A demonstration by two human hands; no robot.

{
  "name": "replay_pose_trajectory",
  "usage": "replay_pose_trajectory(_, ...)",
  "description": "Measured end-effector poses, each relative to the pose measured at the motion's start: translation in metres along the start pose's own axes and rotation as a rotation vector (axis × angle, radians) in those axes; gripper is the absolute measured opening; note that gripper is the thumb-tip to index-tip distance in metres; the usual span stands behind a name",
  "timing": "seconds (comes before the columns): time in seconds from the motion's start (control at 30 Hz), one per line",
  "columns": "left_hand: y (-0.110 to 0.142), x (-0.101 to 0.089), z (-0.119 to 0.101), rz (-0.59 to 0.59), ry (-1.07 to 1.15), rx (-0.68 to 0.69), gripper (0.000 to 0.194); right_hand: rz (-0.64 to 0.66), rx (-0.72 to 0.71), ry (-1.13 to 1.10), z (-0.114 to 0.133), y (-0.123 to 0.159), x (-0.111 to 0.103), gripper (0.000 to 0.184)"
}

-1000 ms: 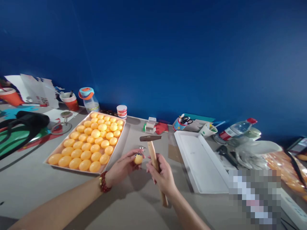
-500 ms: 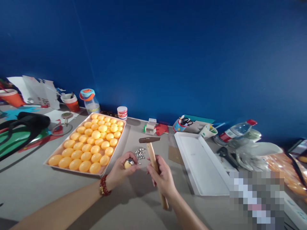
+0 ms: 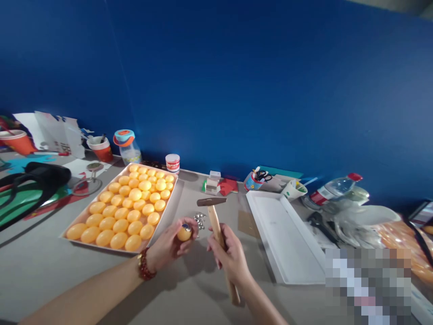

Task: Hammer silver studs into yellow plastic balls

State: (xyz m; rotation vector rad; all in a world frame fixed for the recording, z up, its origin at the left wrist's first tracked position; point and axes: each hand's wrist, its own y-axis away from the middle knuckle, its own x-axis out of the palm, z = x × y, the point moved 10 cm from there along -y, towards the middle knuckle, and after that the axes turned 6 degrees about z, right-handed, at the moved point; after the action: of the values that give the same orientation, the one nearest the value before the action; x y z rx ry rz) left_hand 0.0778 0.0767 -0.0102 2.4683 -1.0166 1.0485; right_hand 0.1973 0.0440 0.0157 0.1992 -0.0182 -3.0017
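Note:
Between the fingers of my left hand is an orange ball with a shiny silver piece on its upper side. My right hand is wrapped round the wooden handle of a hammer, its dark metal head pointing up and away from me. Just beyond my left fingers, a small heap of shiny metal bits lies on the table, partly covered by that hand. To the left, a shallow box holds rows of orange balls.
A long white tray lies on the right. Behind stand a white-lidded tub, small white boxes, a pen holder with scissors and a clear jar. A red-capped bottle leans by plastic bags at right. A blue wall closes the back.
My left hand has turned the ball, so more of its orange side faces me, and its fingers now reach over part of the metal heap. The hammer is held much as before.

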Motion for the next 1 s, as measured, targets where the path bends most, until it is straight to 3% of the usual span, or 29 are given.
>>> replay_pose_trajectory(0.13,-0.002,0.006,-0.001,0.006,0.109,-0.02,0.038,-0.007,0.002,-0.004,-0.002,-0.001,-0.003,0.027)
replay_pose_trajectory(0.27,-0.001,0.004,-0.001,0.005,0.024,0.004,0.03,-0.003,-0.008,0.003,-0.001,-0.001,-0.003,0.027)
replay_pose_trajectory(0.47,0.003,0.003,-0.013,-0.015,-0.496,0.104,0.024,-0.024,0.005,0.026,-0.001,-0.001,-0.006,0.029)
replay_pose_trajectory(0.6,0.008,0.004,-0.017,-0.039,-0.681,0.11,0.021,-0.031,-0.003,0.07,-0.001,-0.003,-0.01,0.027)
replay_pose_trajectory(0.7,0.013,0.007,-0.032,-0.08,-0.853,0.232,0.029,-0.033,-0.005,0.152,-0.002,-0.006,-0.014,0.023)
replay_pose_trajectory(0.87,0.013,-0.012,-0.033,-0.236,-0.79,0.179,0.045,-0.053,-0.02,0.374,-0.003,-0.013,-0.024,0.011)
replay_pose_trajectory(1.0,0.013,-0.013,-0.033,-0.224,-0.654,0.22,0.046,0.006,-0.016,0.492,-0.009,-0.019,-0.016,0.023)
